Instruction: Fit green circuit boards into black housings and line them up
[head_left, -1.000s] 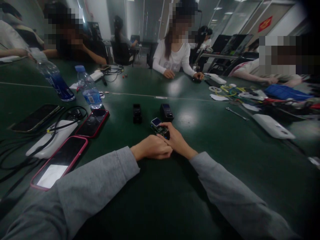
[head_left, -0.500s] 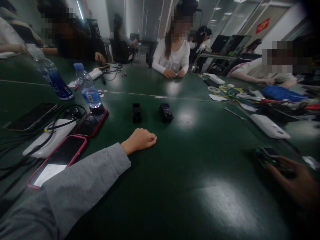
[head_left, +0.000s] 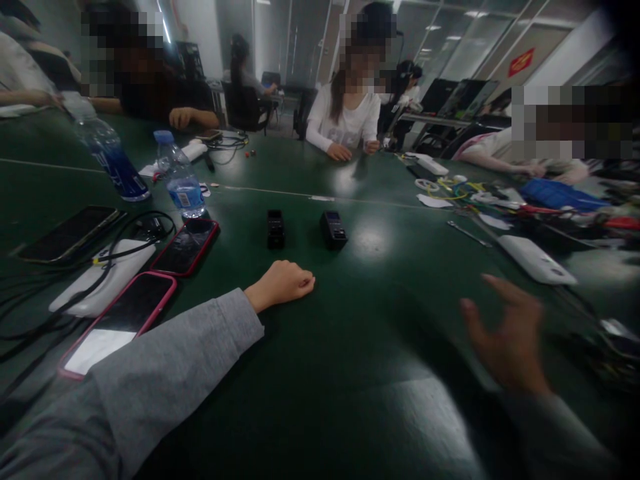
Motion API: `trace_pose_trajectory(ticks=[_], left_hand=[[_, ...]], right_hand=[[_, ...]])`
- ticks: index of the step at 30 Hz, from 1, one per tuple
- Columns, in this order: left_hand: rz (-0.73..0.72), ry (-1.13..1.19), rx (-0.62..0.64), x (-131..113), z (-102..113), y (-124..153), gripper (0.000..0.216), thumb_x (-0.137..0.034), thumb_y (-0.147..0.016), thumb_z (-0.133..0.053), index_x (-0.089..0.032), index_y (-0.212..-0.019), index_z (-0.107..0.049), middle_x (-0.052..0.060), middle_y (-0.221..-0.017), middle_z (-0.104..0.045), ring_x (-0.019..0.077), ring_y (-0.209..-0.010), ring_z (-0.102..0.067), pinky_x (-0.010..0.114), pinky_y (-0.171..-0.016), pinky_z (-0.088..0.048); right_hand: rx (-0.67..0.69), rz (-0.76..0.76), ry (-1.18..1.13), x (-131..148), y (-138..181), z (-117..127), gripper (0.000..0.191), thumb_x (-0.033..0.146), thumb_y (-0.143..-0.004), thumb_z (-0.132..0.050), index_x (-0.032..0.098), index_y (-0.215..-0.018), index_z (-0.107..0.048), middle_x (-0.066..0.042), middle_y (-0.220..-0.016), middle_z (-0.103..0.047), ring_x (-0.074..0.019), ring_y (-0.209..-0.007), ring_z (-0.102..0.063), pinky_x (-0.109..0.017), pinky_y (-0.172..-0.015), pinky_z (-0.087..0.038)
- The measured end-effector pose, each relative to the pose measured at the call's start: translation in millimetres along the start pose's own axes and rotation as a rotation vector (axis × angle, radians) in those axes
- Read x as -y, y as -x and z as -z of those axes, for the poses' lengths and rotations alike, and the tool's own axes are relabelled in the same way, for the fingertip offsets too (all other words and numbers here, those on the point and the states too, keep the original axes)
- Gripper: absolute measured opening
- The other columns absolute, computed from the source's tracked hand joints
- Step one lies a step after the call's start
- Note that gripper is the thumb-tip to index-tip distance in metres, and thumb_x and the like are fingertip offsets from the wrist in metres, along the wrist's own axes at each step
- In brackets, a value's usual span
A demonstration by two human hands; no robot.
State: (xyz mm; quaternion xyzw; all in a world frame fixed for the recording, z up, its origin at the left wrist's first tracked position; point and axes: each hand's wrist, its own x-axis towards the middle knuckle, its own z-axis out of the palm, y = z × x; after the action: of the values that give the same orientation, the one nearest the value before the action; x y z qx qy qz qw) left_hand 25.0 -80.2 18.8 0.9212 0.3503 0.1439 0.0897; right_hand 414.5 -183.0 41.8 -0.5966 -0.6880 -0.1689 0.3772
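Note:
My left hand (head_left: pixel 281 285) rests on the green table in a loose fist, with nothing visible in it. Just beyond it stand two small black devices with little screens: one black device (head_left: pixel 275 229) on the left, another black device (head_left: pixel 334 229) on the right, apart from each other. My right hand (head_left: pixel 510 333), blurred by motion, is above the table on the right. Its thumb and fingers are spread and hold nothing. Near the right edge lies a dark, cluttered object (head_left: pixel 617 357), too dim to make out.
Phones (head_left: pixel 187 247), a white power bank (head_left: pixel 103 277) with black cables, and two bottles (head_left: pixel 181 177) are at the left. On the right lie a wrench (head_left: pixel 469 234), another white power bank (head_left: pixel 537 259) and tangled wires (head_left: pixel 460 190). Several people sit around the table.
My right hand has let go of the dark device with a grey screen and moved left, fingers spreading. My left hand stays in place. Across the table, a person's hands have moved apart.

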Motion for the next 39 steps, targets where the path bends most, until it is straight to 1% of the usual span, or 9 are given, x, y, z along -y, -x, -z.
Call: trace_pose_trajectory(ticks=[3,6,12,15,18,24,28,35,39], left_hand=[[-0.203,-0.069,-0.068,-7.6,-1.7,0.9,0.038,-0.029,-0.1,-0.046,-0.017,-0.07,-0.065,-0.001,-0.058,-0.062,0.0099,-0.049,-0.051,0.024,-0.049,-0.031],[-0.439,-0.135,-0.264,-22.8,-4.4,1.4,0.033,-0.025,-0.098,-0.048,-0.018,-0.071,-0.066,0.001,-0.063,-0.067,0.012,-0.052,-0.055,0.027,-0.05,-0.035],[-0.483,-0.099,-0.412,-27.7,-3.5,0.1,0.035,-0.024,-0.099,-0.05,-0.018,-0.068,-0.064,0.0,-0.061,-0.067,0.0115,-0.053,-0.059,0.026,-0.054,-0.039],[-0.389,-0.084,-0.451,-19.6,-3.1,-0.5,0.039,-0.025,-0.1,-0.048,-0.018,-0.064,-0.062,0.0,-0.059,-0.065,0.0116,-0.051,-0.057,0.027,-0.052,-0.038],[-0.399,-0.087,-0.455,-17.6,-3.7,-0.8,0.041,-0.026,-0.1,-0.047,-0.018,-0.063,-0.062,0.0,-0.058,-0.064,0.0114,-0.05,-0.055,0.026,-0.05,-0.036],[-0.404,-0.093,-0.432,-20.1,-1.4,0.2,0.042,-0.025,-0.101,-0.044,-0.018,-0.064,-0.062,-0.001,-0.058,-0.062,0.0113,-0.051,-0.053,0.026,-0.051,-0.037],[-0.375,-0.087,-0.439,-18.4,-0.5,2.2,0.043,-0.027,-0.102,-0.044,-0.019,-0.062,-0.059,-0.001,-0.056,-0.06,0.0108,-0.05,-0.052,0.026,-0.051,-0.035],[-0.267,-0.039,-0.447,-18.1,1.8,3.6,0.046,-0.028,-0.103,-0.042,-0.019,-0.059,-0.053,-0.002,-0.055,-0.057,0.0105,-0.05,-0.05,0.026,-0.053,-0.035],[-0.267,0.012,-0.429,-16.9,0.6,2.5,0.047,-0.029,-0.104,-0.042,-0.019,-0.06,-0.053,-0.003,-0.056,-0.055,0.0097,-0.05,-0.047,0.025,-0.053,-0.035]], right_hand=[[0.22,0.188,-0.274,80.6,-16.7,-69.6,0.051,0.046,-0.106,-0.042,0.027,-0.153,-0.041,-0.016,-0.146,-0.052,-0.0347,-0.137,-0.049,-0.061,-0.112,-0.042],[0.368,0.253,-0.368,151.3,-41.5,-138.5,0.056,0.049,-0.107,-0.036,0.029,-0.159,-0.029,-0.011,-0.165,-0.03,-0.0299,-0.151,-0.032,-0.056,-0.118,-0.038],[0.526,0.449,-0.389,196.1,-82.7,-197.8,0.055,0.047,-0.109,-0.029,0.027,-0.16,-0.027,-0.007,-0.168,-0.028,-0.0247,-0.154,-0.027,-0.053,-0.124,-0.028],[0.52,0.408,-0.386,195.2,-83.0,-194.1,0.048,0.049,-0.109,-0.03,0.025,-0.148,-0.046,-0.01,-0.155,-0.049,-0.0276,-0.142,-0.047,-0.054,-0.119,-0.035],[0.342,0.204,-0.341,193.1,-77.2,-186.9,0.045,0.054,-0.107,-0.035,0.024,-0.132,-0.057,-0.013,-0.134,-0.062,-0.0323,-0.128,-0.055,-0.056,-0.112,-0.041],[0.315,0.152,-0.282,184.4,-68.7,-201.5,0.056,0.041,-0.097,-0.057,0.02,-0.147,-0.043,-0.022,-0.151,-0.036,-0.0445,-0.138,-0.04,-0.067,-0.107,-0.044],[0.307,0.079,-0.326,172.6,-65.1,-201.9,0.055,0.023,-0.092,-0.053,0.024,-0.146,-0.044,-0.019,-0.144,-0.039,-0.0421,-0.133,-0.046,-0.066,-0.104,-0.049],[0.553,0.211,-0.409,96.5,-12.7,-102.9,0.056,0.034,-0.097,-0.054,0.034,-0.152,-0.041,-0.012,-0.142,-0.044,-0.0338,-0.125,-0.057,-0.058,-0.106,-0.051],[0.411,0.029,-0.212,9.6,23.3,-25.1,0.058,0.052,-0.093,-0.06,0.043,-0.15,-0.048,-0.015,-0.136,-0.05,-0.0421,-0.122,-0.058,-0.065,-0.098,-0.052]])
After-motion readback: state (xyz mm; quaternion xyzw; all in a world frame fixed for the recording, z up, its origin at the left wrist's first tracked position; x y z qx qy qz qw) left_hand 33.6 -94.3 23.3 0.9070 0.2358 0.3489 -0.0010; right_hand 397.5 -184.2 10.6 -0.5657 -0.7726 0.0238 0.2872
